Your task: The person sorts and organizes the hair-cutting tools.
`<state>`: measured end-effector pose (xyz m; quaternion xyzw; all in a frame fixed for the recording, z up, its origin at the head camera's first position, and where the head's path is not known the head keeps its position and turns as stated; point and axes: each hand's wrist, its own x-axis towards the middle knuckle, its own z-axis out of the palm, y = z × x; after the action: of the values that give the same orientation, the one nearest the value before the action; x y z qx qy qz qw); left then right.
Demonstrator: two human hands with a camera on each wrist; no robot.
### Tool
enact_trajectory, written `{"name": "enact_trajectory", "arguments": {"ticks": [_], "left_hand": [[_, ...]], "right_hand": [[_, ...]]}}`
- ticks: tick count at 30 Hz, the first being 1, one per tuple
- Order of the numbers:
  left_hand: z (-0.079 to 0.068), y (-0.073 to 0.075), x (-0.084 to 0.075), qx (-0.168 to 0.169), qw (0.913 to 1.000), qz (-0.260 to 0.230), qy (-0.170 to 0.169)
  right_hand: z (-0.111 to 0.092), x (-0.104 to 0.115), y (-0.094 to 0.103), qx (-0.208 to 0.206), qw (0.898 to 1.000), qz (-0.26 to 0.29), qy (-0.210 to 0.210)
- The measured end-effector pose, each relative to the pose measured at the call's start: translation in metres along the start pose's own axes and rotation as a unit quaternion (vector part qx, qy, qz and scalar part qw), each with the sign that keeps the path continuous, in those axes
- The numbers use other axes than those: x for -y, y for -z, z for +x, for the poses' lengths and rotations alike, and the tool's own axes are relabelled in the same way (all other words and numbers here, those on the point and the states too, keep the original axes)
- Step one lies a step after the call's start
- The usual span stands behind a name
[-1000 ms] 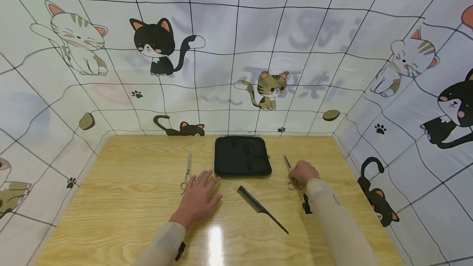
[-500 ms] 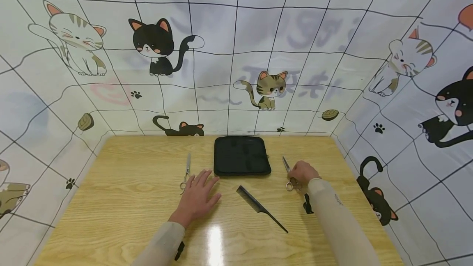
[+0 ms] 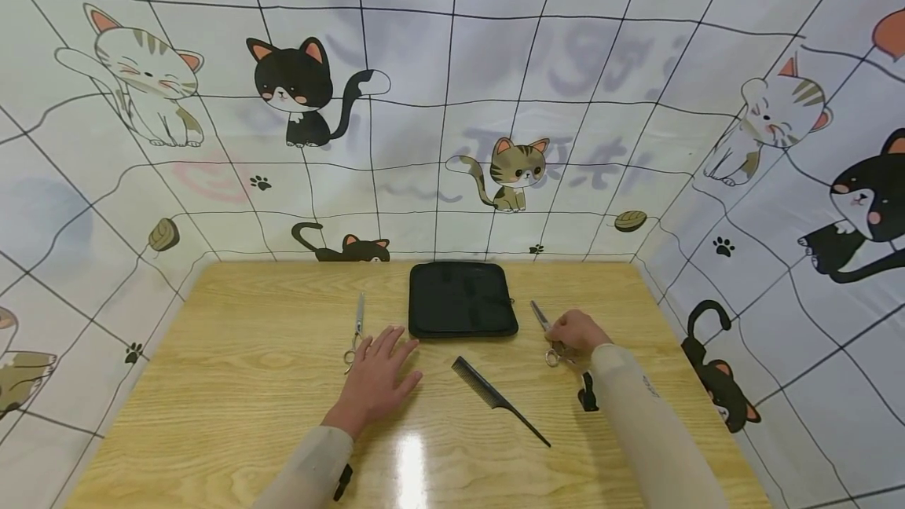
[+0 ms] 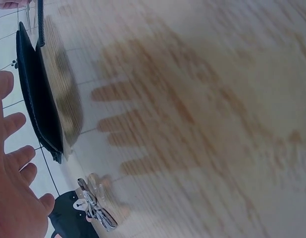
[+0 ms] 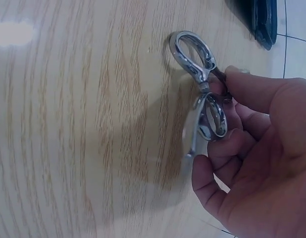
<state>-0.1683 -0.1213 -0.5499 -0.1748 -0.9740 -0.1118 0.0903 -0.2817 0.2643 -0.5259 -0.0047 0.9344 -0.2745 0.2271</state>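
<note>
My right hand [image 3: 578, 331] pinches a pair of silver scissors [image 5: 192, 62] between thumb and fingers, near the pivot. Their finger rings point toward me and the blades [image 3: 540, 314] point away, leaning left. My left hand [image 3: 375, 383] is spread with fingers straight, palm down over the table, and holds nothing. Just beyond its fingertips lies a second pair of scissors [image 3: 359, 320], also seen in the left wrist view as scissors [image 4: 96, 206] with a finger rest. Between the hands lies a black tail comb [image 3: 488, 387], its thin handle slanting toward the near right.
A black zip case [image 3: 463, 301] lies flat at the back middle of the wooden table [image 3: 233, 415]. Behind and beside the table stand walls hung with cat-print cloth [image 3: 410, 116]. Black straps hang at both wrists.
The scissors in my right hand have shifted slightly left, their tips swinging toward the black case. The left hand, comb and case stay in place.
</note>
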Motion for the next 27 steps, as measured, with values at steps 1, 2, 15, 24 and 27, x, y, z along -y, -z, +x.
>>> {"name": "enact_trajectory", "arguments": {"ticks": [1, 2, 15, 24, 27], "left_hand": [[0.0, 0.0, 0.0, 0.001, 1.0, 0.002, 0.0], [0.0, -0.001, 0.0, 0.002, 1.0, 0.003, 0.0], [0.0, -0.003, 0.001, 0.002, 1.0, 0.0, 0.001], [0.003, -0.001, 0.001, -0.001, 1.0, 0.0, -0.002], [0.004, -0.001, 0.001, -0.005, 1.0, -0.003, -0.003]], "right_hand": [[0.0, 0.0, 0.0, -0.001, 1.0, 0.0, 0.004], [-0.001, 0.001, 0.0, -0.004, 1.0, 0.0, 0.006], [-0.004, 0.01, -0.003, -0.032, 0.999, 0.009, 0.015], [-0.005, 0.012, -0.005, -0.044, 0.999, 0.009, 0.017], [-0.005, 0.013, -0.004, -0.049, 0.998, 0.015, 0.023]]}}
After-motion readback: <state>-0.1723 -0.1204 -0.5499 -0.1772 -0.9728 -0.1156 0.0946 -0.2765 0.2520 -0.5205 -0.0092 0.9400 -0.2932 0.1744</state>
